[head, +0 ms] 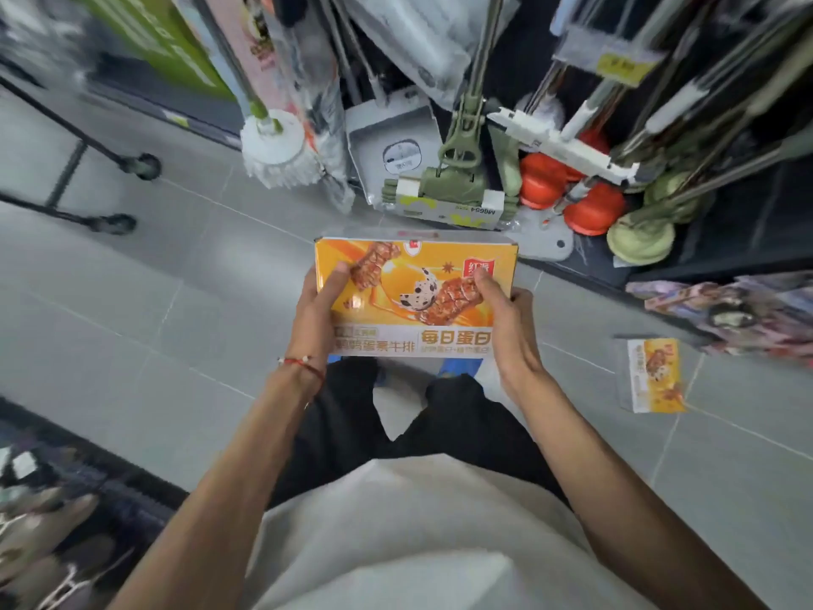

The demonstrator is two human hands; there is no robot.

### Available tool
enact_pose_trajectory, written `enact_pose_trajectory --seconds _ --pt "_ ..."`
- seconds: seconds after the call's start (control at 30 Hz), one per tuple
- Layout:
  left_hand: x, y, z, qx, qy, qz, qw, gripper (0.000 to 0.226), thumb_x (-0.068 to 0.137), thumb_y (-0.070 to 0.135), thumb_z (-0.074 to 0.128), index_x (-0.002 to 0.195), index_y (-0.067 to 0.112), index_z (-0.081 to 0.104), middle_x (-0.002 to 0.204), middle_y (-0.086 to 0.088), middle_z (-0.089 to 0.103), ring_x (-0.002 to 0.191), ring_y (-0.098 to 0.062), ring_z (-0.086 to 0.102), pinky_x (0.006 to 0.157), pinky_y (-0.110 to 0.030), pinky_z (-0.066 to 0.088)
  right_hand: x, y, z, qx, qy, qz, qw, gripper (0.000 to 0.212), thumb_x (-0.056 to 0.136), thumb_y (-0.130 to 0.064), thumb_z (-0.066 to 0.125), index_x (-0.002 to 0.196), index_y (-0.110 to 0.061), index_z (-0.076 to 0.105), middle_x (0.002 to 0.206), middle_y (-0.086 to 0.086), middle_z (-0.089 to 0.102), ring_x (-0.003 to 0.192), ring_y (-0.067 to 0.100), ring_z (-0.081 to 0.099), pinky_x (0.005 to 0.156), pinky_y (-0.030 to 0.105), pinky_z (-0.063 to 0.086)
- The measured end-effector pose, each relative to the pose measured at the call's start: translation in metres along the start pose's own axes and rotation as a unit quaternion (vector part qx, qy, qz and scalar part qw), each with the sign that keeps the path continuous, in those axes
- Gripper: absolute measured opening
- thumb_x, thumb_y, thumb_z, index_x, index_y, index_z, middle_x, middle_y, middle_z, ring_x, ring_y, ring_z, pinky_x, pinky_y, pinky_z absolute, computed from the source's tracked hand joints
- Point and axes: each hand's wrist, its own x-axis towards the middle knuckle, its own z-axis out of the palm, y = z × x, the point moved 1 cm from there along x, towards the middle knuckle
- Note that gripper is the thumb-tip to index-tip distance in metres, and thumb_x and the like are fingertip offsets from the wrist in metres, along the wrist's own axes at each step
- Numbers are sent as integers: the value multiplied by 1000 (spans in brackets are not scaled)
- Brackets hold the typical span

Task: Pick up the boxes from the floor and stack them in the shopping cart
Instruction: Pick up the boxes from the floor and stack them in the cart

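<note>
Orange box gripped by both hands, left and right.

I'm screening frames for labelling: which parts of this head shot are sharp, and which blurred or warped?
Head view: the held box, left hand and right hand look sharp; the cart wheel at upper left is smeared; the floor box is soft; wide-angle distortion bends the edges.

Shop aisle: packaged mops, plungers displayed.
</note>
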Motion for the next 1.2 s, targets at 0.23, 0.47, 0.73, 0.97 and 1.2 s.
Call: enact_pose_trajectory --seconds 0.23,0.47,0.73,0.97,1.2 --pt "-37 33 -61 -78 21 42 996 49 93 50 60 133 21 55 120 -7 74 104 -27 73 81 -37 62 -43 -36 51 -30 -52 -54 997 59 79 -65 72 113 -23 48 116 5 67 102 16 71 80 31 54" --pt "-48 40 -156 -134 63 28 989 84 71 73 61 137 20 56 112 -5 77 97 -25 76 79 -39 60 -84 -51 137 -116 -118 -123 979 56 85 -52 76 120 -19 47 114 -6 63 99 2 67 80 22 47" --pt "-49 36 -274 -195 138 47 970 84 70 79 59 133 24 59 110 -4 77 99 -26 75 90 -42 54 -116 -54 260 -163 -191 -171 953 79 72 -66 74 132 -22 47 113 -10 70 104 7 71 101 39 51" --pt "-50 50 -360 -235 196 84 948 72 77 67 61 132 20 60 110 -4 77 100 -26 75 89 -41 54 -130 -57 366 -167 -272 -171 932 55 88 -65 64 133 -35 54 113 -7 79 105 15 76 107 52 51" --pt "-21 71 -440 -252 262 81 928 70 74 63 64 129 20 64 112 -6 77 103 -30 73 98 -48 52 -119 -73 481 -160 -340 -133 917 29 104 -37 54 130 -24 57 97 -4 81 86 10 78 69 24 63"
